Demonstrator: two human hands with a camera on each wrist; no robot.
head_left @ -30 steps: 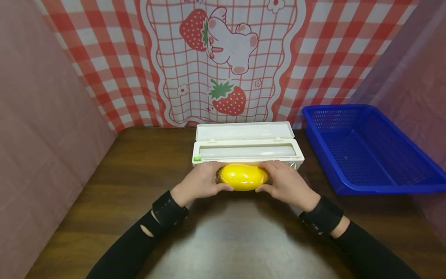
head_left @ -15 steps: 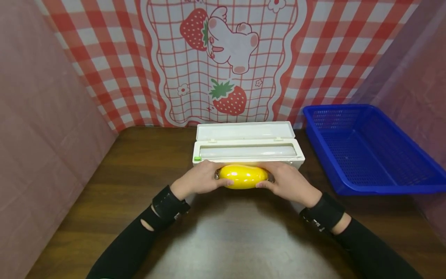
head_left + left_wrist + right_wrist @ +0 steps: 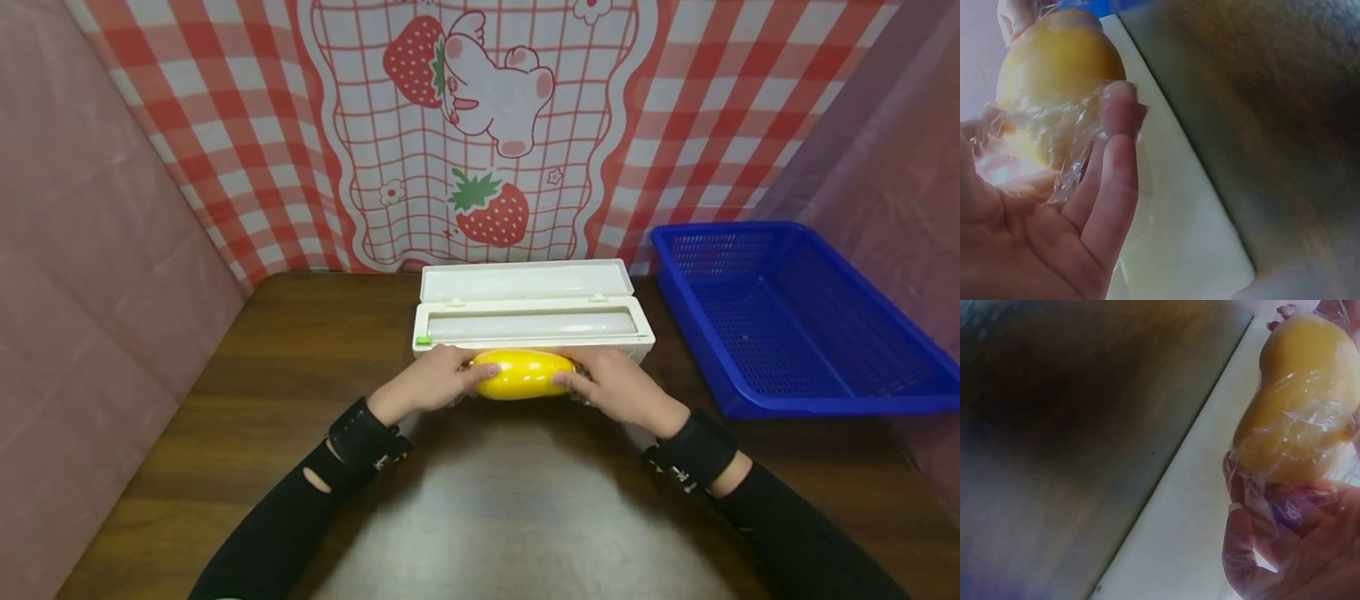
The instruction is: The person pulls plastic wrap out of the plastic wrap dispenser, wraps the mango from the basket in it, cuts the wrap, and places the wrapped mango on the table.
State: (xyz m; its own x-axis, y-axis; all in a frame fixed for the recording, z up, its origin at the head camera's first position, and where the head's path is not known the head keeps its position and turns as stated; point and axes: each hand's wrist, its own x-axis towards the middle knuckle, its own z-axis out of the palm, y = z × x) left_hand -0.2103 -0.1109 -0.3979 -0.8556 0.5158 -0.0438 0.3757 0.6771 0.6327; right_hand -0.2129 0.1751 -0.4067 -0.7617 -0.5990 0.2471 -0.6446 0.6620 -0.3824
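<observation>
Between my two hands is a glossy yellow oblong fruit (image 3: pixel 525 377), its exact kind unclear, held crosswise above the table. Clear cling film (image 3: pixel 1054 115) covers it and bunches at both ends. My left hand (image 3: pixel 429 382) grips the left end, thumb on the near face. At the other end my right hand (image 3: pixel 626 386) grips likewise. From the right wrist, the fruit (image 3: pixel 1300 394) shows a slight waist along its length. Just behind stands a white cling film dispenser (image 3: pixel 534 303), lid raised, roll visible, a green slider (image 3: pixel 424 340) at its left. The hands partly hide its front.
A blue plastic basket (image 3: pixel 738 400) with perforated sides stands at the right. The brown wooden table (image 3: pixel 300 350) lies under everything. Behind hangs a red-and-white checked cloth (image 3: pixel 240 158), with pinkish cloth on both sides.
The fruit has risen slightly in the view, towards the dispenser. Both thumbs have moved from its lower edge up onto its near face. The film ends now sit folded in closer under the hands.
</observation>
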